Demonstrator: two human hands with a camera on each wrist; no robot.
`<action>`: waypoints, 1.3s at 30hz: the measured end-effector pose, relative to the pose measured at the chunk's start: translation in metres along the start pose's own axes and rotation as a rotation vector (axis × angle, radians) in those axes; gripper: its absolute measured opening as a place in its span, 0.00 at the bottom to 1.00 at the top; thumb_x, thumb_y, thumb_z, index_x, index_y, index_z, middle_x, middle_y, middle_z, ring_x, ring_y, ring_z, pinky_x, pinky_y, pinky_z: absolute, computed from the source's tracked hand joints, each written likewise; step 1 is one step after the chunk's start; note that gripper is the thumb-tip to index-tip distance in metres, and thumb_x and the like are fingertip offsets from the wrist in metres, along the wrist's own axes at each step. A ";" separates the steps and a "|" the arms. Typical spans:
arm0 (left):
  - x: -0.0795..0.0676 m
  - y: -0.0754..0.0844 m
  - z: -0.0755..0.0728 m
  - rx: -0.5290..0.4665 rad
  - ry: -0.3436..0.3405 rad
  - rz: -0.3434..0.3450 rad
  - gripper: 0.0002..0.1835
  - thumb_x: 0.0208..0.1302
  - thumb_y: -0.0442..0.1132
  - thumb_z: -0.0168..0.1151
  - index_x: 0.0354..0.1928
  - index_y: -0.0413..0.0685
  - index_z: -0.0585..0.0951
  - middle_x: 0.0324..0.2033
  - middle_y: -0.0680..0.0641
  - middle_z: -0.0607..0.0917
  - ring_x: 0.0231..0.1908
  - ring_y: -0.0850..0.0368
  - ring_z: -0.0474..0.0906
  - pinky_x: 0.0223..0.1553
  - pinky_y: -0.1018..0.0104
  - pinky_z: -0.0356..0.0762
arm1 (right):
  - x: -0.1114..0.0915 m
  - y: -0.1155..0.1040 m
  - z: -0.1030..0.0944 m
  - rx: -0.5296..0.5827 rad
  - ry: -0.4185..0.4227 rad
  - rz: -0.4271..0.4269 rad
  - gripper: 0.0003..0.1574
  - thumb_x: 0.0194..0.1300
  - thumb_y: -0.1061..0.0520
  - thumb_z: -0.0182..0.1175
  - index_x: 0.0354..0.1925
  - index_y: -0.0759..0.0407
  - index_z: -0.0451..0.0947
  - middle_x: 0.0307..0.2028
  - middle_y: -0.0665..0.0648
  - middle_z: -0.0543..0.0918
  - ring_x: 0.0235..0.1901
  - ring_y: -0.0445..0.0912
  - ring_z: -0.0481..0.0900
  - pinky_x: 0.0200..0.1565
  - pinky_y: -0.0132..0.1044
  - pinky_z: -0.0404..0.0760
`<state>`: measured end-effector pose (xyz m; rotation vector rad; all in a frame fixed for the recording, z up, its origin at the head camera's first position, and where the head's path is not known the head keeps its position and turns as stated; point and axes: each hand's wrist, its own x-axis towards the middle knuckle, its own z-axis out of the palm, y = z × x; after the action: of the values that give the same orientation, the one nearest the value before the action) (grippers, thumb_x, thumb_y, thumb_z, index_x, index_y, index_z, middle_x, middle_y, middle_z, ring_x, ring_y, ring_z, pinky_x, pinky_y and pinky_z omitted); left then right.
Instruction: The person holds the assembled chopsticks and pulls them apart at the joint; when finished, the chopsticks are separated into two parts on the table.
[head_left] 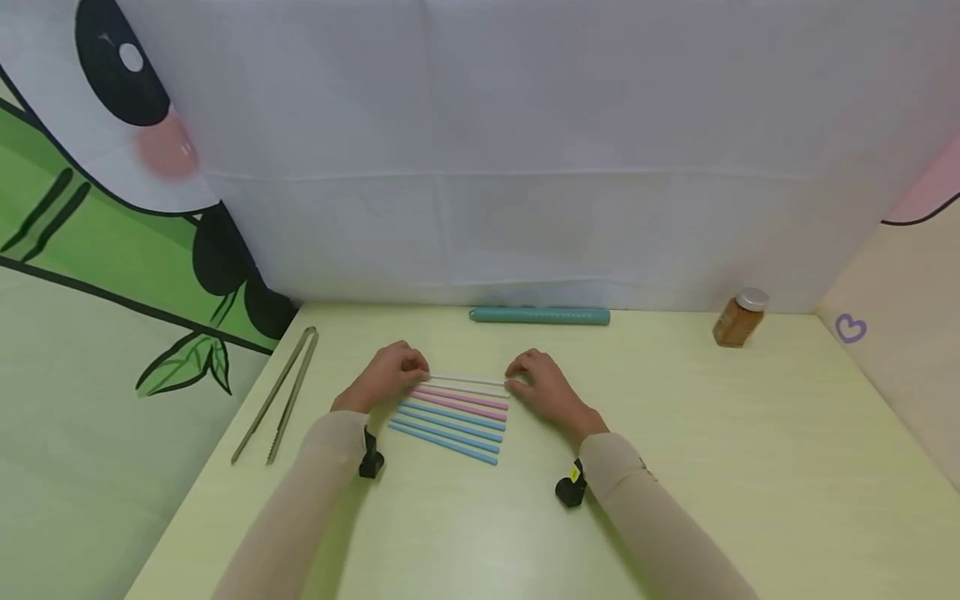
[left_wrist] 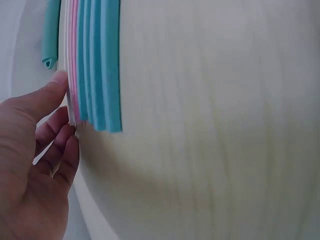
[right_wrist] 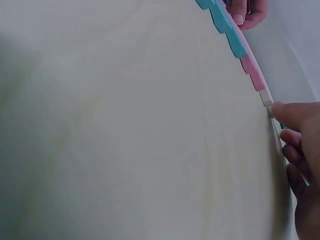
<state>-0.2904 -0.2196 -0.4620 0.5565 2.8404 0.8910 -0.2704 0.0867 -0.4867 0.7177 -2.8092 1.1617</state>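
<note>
Several slim sticks lie side by side on the table between the two hands: two white, two pink and several light blue. In the head view my left hand (head_left: 384, 375) pinches the left end of the farthest white stick (head_left: 467, 380). My right hand (head_left: 549, 393) pinches the same stick's right end between thumb and fingers. Just nearer lie the second white stick (head_left: 472, 390), the pink sticks (head_left: 465, 402) and the blue sticks (head_left: 450, 422). Up close, the left wrist view shows ridged blue sticks (left_wrist: 111, 75) beside the left thumb and fingers.
A green rod (head_left: 540, 316) lies along the table's back edge. Long metal tongs (head_left: 288, 392) rest at the left, tips toward the front. At the back right stands a brown jar (head_left: 739, 318) with a silvery lid. A printed cloth (head_left: 525, 167) hangs behind the table (head_left: 712, 483).
</note>
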 end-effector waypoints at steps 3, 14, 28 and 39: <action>0.001 0.001 0.002 0.014 0.000 -0.013 0.03 0.63 0.39 0.64 0.36 0.48 0.83 0.34 0.48 0.77 0.37 0.55 0.74 0.44 0.57 0.75 | 0.001 0.000 0.002 -0.021 0.000 -0.010 0.05 0.65 0.54 0.62 0.37 0.52 0.81 0.49 0.56 0.76 0.51 0.53 0.71 0.56 0.50 0.68; 0.001 0.018 -0.006 -0.035 0.046 0.040 0.03 0.66 0.37 0.60 0.37 0.47 0.80 0.36 0.48 0.81 0.38 0.55 0.78 0.43 0.58 0.77 | -0.002 -0.010 -0.015 0.019 -0.002 0.037 0.05 0.69 0.55 0.58 0.41 0.52 0.79 0.47 0.53 0.79 0.51 0.49 0.73 0.55 0.46 0.72; -0.002 0.099 -0.003 0.120 -0.035 0.240 0.07 0.66 0.35 0.60 0.42 0.41 0.82 0.34 0.47 0.79 0.36 0.56 0.76 0.40 0.63 0.76 | -0.011 -0.037 -0.046 0.057 -0.083 -0.056 0.10 0.68 0.56 0.59 0.45 0.57 0.81 0.39 0.53 0.82 0.37 0.43 0.76 0.40 0.35 0.77; 0.003 0.133 0.018 0.107 -0.041 0.270 0.06 0.67 0.37 0.60 0.41 0.42 0.82 0.33 0.48 0.79 0.34 0.58 0.75 0.40 0.64 0.77 | -0.024 -0.041 -0.055 -0.012 -0.034 -0.095 0.08 0.68 0.57 0.58 0.42 0.57 0.81 0.38 0.52 0.82 0.37 0.42 0.78 0.42 0.37 0.79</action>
<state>-0.2482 -0.1078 -0.4011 0.9777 2.8325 0.7553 -0.2404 0.1078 -0.4245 0.8682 -2.7722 1.1269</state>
